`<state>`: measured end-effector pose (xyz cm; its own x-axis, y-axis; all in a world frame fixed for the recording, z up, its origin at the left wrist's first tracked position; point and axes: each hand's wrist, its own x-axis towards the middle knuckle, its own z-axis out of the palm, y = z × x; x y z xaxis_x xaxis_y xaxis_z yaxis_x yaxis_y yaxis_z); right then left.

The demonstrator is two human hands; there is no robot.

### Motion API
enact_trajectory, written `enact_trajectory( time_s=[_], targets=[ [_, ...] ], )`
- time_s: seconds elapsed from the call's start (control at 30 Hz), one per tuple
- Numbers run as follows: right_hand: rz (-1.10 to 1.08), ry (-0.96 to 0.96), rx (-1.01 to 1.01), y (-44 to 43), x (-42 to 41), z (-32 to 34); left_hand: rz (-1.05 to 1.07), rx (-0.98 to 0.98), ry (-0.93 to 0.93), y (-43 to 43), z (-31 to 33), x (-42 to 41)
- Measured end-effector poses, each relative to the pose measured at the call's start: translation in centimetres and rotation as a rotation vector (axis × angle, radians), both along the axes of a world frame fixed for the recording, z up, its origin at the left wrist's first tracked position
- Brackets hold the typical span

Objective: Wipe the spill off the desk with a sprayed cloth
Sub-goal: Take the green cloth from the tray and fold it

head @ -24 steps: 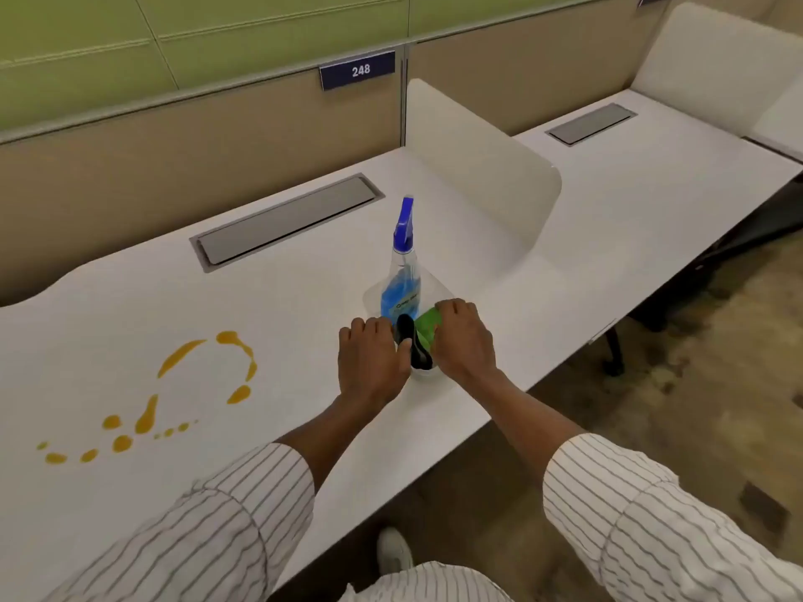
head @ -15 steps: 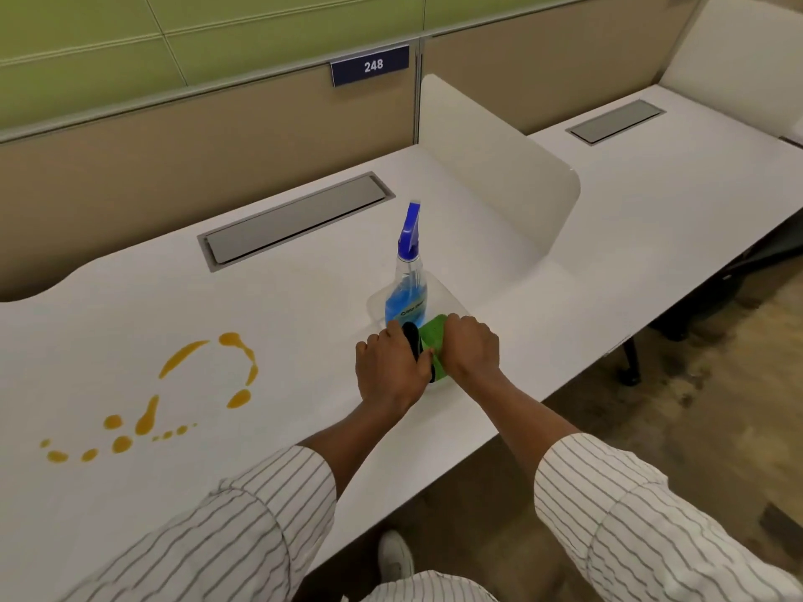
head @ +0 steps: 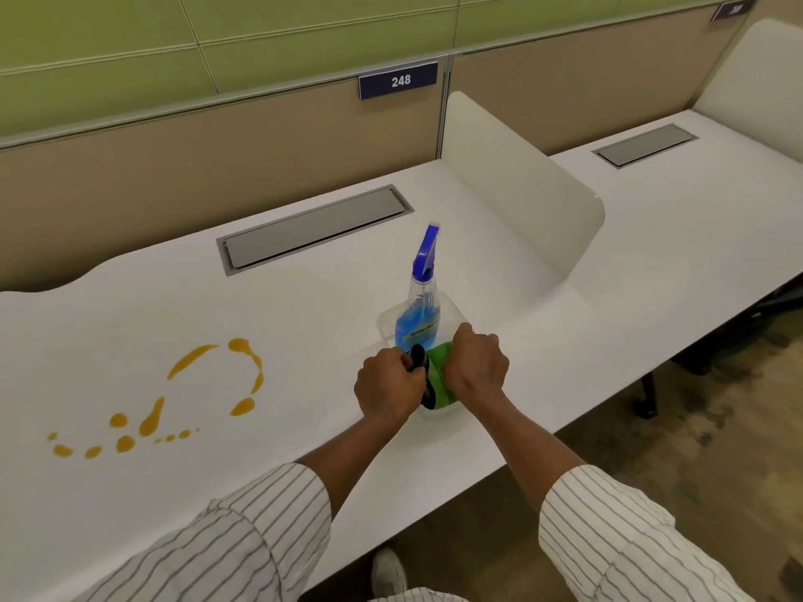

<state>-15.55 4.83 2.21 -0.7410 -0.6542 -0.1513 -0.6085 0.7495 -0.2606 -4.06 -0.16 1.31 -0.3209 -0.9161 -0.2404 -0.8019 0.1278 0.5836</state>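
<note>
An orange spill (head: 152, 414) of streaks and drops lies on the white desk (head: 130, 323) at the left. A clear spray bottle (head: 418, 315) with blue liquid and a blue trigger stands in a clear plastic tray (head: 452, 306) near the desk's front edge. In the tray's near end sit a green cloth (head: 439, 375) and a black rolled item (head: 419, 362). My left hand (head: 389, 388) is closed on the black item. My right hand (head: 476, 362) is closed on the green cloth beside it.
A grey cable hatch (head: 313, 228) is set into the desk behind the bottle. A white curved divider (head: 521, 189) separates this desk from the neighbouring one at the right. A beige partition with a sign reading 248 (head: 397, 80) rises at the back. Brown carpet (head: 652, 449) lies below.
Both hands have closed tighter on the black item and the green cloth and drawn slightly towards me. The bottle and spill have not moved on the desk.
</note>
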Motion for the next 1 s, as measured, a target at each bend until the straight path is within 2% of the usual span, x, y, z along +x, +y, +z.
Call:
enact_trajectory(
  time_s=[0.13, 0.27, 0.5, 0.73, 0.9, 1.0],
  targets=[
    [-0.139, -0.169, -0.137, 0.8, -0.6, 1.4, 0.129, 0.115, 0.247, -0.3, 0.3, 0.2],
    [-0.212, -0.230, -0.264, 1.4, -1.1, 2.5, 0.188, 0.216, 0.511, -0.6, 0.7, 0.6],
    [-0.292, -0.365, -0.557, 2.8, -1.9, 6.2, 0.307, 0.404, 0.848, -0.9, 3.9, 2.3],
    [-0.181, -0.650, -0.830, 3.8, 0.2, 11.2, 0.441, 0.444, 1.048, -1.3, 8.1, 7.3],
    [-0.016, -0.834, -0.892, 3.4, 3.3, 13.8, 0.541, 0.452, 1.147, -1.3, 10.6, 12.1],
    [0.054, -0.944, -0.853, 2.8, 4.8, 13.8, 0.620, 0.474, 1.227, -1.0, 11.8, 14.9]
  ],
)
